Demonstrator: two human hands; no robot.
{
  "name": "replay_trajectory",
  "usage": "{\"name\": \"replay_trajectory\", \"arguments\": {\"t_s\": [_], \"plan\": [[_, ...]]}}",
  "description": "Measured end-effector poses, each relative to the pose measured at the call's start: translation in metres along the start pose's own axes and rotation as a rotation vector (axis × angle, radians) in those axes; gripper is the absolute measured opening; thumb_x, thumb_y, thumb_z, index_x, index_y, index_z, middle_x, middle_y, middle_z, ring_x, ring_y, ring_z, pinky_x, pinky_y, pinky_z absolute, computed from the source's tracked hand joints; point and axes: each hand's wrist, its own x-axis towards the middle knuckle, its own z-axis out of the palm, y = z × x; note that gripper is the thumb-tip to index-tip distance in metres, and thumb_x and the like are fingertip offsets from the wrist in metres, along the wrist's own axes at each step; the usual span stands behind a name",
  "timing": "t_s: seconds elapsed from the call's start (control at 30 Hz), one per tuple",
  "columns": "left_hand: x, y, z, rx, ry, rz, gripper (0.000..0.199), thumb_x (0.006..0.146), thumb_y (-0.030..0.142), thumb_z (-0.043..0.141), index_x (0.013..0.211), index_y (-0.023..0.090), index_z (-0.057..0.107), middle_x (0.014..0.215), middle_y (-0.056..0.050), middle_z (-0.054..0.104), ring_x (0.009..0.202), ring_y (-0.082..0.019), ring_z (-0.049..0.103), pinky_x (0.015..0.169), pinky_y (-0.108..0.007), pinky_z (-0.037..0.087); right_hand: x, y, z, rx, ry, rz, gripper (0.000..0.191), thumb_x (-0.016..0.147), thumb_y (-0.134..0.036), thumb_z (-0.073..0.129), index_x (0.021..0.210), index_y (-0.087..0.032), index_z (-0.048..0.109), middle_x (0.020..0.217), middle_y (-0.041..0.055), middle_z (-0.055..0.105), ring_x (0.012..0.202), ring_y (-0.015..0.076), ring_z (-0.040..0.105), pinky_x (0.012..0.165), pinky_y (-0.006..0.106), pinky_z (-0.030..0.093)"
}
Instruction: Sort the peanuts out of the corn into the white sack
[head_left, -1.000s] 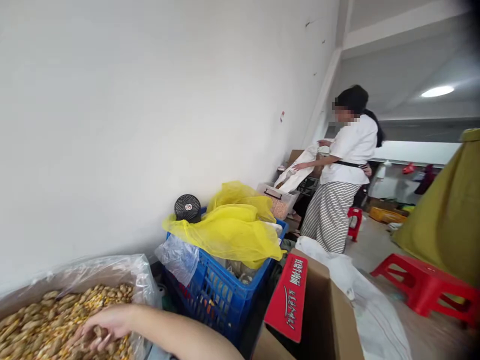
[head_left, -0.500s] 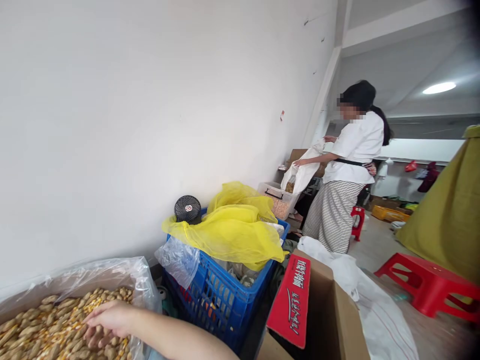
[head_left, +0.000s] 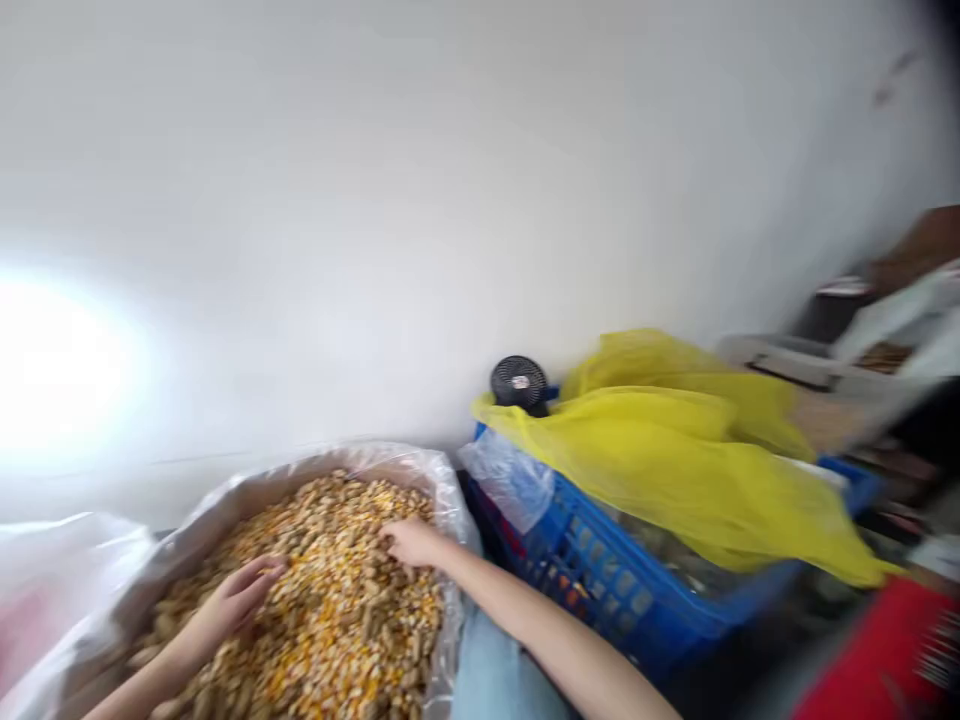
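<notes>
A large sack lined with clear plastic (head_left: pixel 457 510) holds unshelled peanuts (head_left: pixel 397 600) mixed with yellow corn kernels (head_left: pixel 322 610). Over the left part of this mix is my left hand (head_left: pixel 244 595), fingers stretched out and slightly apart, with nothing visible in them. My right hand (head_left: pixel 412 542) reaches in over the right side and touches the surface of the mix. Its fingers are curled downward, and whatever lies in them is hidden. The picture is somewhat blurred.
Right of the sack stands a blue plastic crate (head_left: pixel 600 560) with yellow mesh cloth (head_left: pixel 675 450) draped over it. A small black fan (head_left: pixel 519 382) is at its back corner. A white wall (head_left: pixel 375 220) rises behind. A red box flap (head_left: pixel 877 650) shows at lower right.
My view has swung left, so the co-worker and red stools are out of sight. My left hand has come into view, and the right hand's fingers are more curled.
</notes>
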Motion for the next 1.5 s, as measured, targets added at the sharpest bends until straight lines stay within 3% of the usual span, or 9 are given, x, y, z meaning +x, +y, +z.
{"name": "replay_trajectory", "arguments": {"t_s": [0.1,0.4,0.53,0.63,0.8,1.07,1.2,1.33,1.5], "plan": [[0.005,-0.005,-0.004,-0.077,-0.039,0.041,0.044,0.067,0.054,0.045,0.089,0.015,0.045,0.045,0.009,0.024,0.039,-0.004,0.023,0.037,-0.017,0.018,0.008,0.009,0.007,0.077,0.009,-0.043,0.027,0.08,-0.028,0.043,0.104,-0.015,0.048,0.104,0.0057,0.049,0.088,0.0166,0.051,0.073,0.035,0.043],[0.009,-0.01,0.0,-0.139,-0.119,0.046,0.037,0.07,0.051,0.043,0.086,0.018,0.042,0.048,0.008,0.024,0.042,-0.005,0.021,0.038,-0.017,0.017,0.011,0.018,0.004,0.239,0.104,0.023,0.02,0.074,-0.016,0.046,0.091,-0.021,0.055,0.098,0.0041,0.054,0.09,0.0183,0.048,0.076,0.03,0.035],[0.005,-0.003,0.0,-0.143,-0.134,0.044,0.035,0.072,0.05,0.042,0.084,0.017,0.042,0.049,0.008,0.026,0.044,-0.005,0.022,0.04,-0.018,0.018,0.017,0.015,0.007,0.413,0.115,0.041,0.01,0.068,-0.022,0.053,0.076,-0.018,0.056,0.082,0.004,0.054,0.076,0.0164,0.05,0.065,0.027,0.036],[0.004,0.0,0.002,-0.164,-0.092,0.059,0.035,0.071,0.049,0.043,0.084,0.017,0.042,0.05,0.008,0.025,0.044,-0.005,0.021,0.041,-0.017,0.018,0.017,0.012,0.006,0.626,0.105,0.054,0.021,0.074,-0.034,0.043,0.082,-0.017,0.051,0.072,0.0035,0.051,0.059,0.0118,0.047,0.051,0.023,0.034],[0.007,-0.004,0.002,-0.125,-0.063,0.048,0.037,0.072,0.052,0.038,0.085,0.017,0.042,0.048,0.008,0.027,0.042,-0.006,0.023,0.039,-0.018,0.021,0.006,0.009,-0.004,0.949,0.045,0.022,0.029,0.078,-0.041,0.027,0.082,-0.018,0.044,0.079,0.0045,0.048,0.053,0.0078,0.042,0.042,0.019,0.03],[0.006,-0.002,0.011,0.895,-0.072,0.415,0.029,0.077,0.043,0.035,0.094,0.025,0.05,0.068,-0.002,0.056,0.058,-0.014,0.049,0.055,-0.022,0.031,0.004,0.003,-0.004,1.011,-0.031,0.07,0.031,0.073,-0.049,0.037,0.07,-0.019,0.044,0.058,-0.0034,0.041,0.04,0.0053,0.033,0.035,0.018,0.018],[0.009,0.001,0.024,1.029,-0.144,0.454,0.026,0.079,0.037,0.033,0.09,0.024,0.053,0.074,-0.004,0.058,0.06,-0.015,0.052,0.054,-0.022,0.032,0.011,0.008,0.011,0.701,-0.018,0.106,0.025,0.063,-0.041,0.057,0.07,-0.018,0.053,0.05,-0.0046,0.043,0.039,0.0054,0.033,0.038,0.019,0.019],[0.008,0.003,0.024,0.756,-0.159,0.372,0.024,0.077,0.039,0.038,0.081,0.022,0.054,0.066,-0.001,0.053,0.057,-0.011,0.046,0.054,-0.021,0.031,0.012,0.011,0.017,0.684,-0.057,0.119,0.023,0.059,-0.038,0.062,0.061,-0.016,0.054,0.047,-0.0042,0.042,0.038,0.0053,0.032,0.038,0.02,0.018],[0.011,0.003,0.01,-0.334,-0.224,0.07,0.022,0.074,0.039,0.043,0.07,0.017,0.044,0.049,0.006,0.025,0.04,-0.004,0.023,0.039,-0.017,0.022,0.005,0.006,0.001,0.923,-0.069,0.084,0.033,0.072,-0.051,0.038,0.069,-0.019,0.046,0.057,-0.0039,0.04,0.039,0.0042,0.029,0.035,0.018,0.02]]}}
